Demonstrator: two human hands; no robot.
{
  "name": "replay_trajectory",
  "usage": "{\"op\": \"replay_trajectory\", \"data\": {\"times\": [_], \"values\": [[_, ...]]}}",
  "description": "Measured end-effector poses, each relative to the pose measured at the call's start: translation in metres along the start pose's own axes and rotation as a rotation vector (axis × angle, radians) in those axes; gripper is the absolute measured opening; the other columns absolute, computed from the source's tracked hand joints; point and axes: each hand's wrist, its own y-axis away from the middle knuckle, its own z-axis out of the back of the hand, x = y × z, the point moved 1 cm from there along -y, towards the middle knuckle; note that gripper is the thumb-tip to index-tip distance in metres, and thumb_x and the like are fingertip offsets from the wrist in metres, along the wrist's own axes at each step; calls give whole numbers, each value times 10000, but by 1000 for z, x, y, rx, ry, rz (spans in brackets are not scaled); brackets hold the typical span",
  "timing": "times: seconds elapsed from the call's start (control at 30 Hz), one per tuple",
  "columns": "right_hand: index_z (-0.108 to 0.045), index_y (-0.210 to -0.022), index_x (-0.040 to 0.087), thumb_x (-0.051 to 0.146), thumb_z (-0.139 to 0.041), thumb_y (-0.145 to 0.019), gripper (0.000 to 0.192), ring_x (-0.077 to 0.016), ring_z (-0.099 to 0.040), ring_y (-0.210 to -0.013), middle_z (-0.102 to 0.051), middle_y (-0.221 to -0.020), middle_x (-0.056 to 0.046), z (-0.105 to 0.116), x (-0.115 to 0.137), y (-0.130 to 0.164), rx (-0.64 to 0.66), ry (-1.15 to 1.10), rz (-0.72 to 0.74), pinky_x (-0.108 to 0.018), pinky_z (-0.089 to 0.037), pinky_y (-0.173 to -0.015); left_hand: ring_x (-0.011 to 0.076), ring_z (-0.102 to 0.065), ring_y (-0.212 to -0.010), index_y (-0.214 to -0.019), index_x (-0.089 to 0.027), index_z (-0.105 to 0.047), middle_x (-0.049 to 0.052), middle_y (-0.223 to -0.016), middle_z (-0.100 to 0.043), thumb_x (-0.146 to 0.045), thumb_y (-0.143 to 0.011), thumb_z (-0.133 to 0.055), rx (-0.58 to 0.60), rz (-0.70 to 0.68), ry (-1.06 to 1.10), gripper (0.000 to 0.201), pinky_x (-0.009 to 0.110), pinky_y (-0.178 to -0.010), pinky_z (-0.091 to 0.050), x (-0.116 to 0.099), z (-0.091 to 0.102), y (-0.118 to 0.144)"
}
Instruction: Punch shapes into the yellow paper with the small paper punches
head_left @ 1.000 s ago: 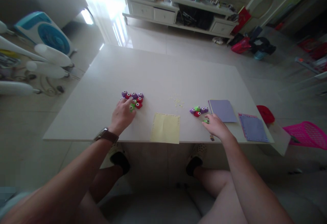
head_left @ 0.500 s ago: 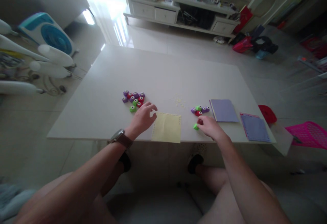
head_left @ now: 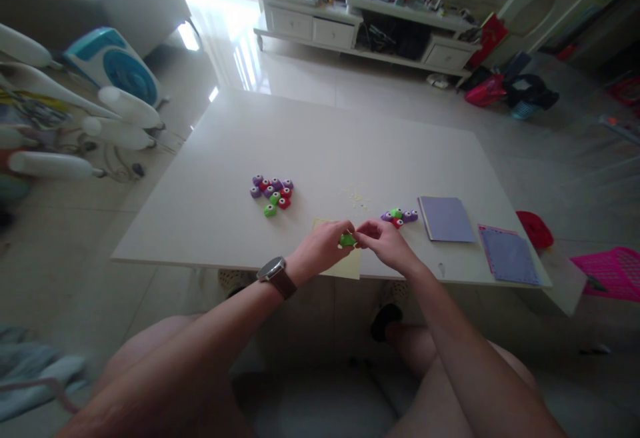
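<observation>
From afar I'm seeing toys (head_left: 271, 191) sitting left of the yellow paper (head_left: 345, 267). Over it, the left hand (head_left: 325, 243) is gripping a green toy (head_left: 347, 240) in curled fingers, probably steadying it for the right hand (head_left: 386, 239), whose nearly pinched fingertips are reaching its edge, hold unclear; another cluster (head_left: 399, 215) is sitting right of the paper.

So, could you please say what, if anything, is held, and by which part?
A small, green, plastic-looking piece is held by the left hand, apparently at its upper left edge; the right hand meets its right end, grip partly hidden.
</observation>
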Motion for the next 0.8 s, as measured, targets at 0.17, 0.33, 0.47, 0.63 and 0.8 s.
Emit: {"op": "replay_trajectory", "data": {"times": [0.17,0.33,0.47,0.63,0.8], "values": [[-664,-879,176,415,-648,-871,240,-186,-681,-771,-679,-812,-37,3,-10,-6,-65,96,33,-317,-530,-735,215,-636,-885,-986,-221,-720,58,-888,-698,-154,-814,-627,-97,134,-202,207,319,-790,-492,27,28,0],[-672,-887,181,349,-626,-869,176,-190,-664,-779,-692,-826,-43,4,-15,-3,-54,237,-1,-313,-504,-721,237,-646,-882,-969,-213,-700,65,-918,-720,-155,-782,-614,-81,331,-367,214,333,-758,-480,62,43,10],[-684,-887,183,340,-617,-874,171,-187,-656,-782,-698,-828,-43,4,-12,0,-30,290,-1,-303,-491,-716,260,-648,-959,-984,-214,-674,81,-1047,-722,-151,-773,-596,-68,384,-436,234,354,-776,-483,78,47,23],[-688,-881,182,340,-616,-876,175,-183,-647,-773,-697,-820,-42,5,-9,1,-20,302,0,-296,-484,-704,295,-621,-1030,-993,-220,-670,97,-1014,-707,-173,-802,-568,-98,419,-528,222,382,-790,-491,83,54,29],[-693,-883,183,340,-613,-877,177,-179,-643,-766,-703,-823,-43,4,-7,2,-10,322,-9,-291,-479,-697,282,-615,-1056,-1040,-214,-648,102,-1124,-675,-172,-784,-573,-141,323,-558,270,381,-845,-492,71,48,24]]}}
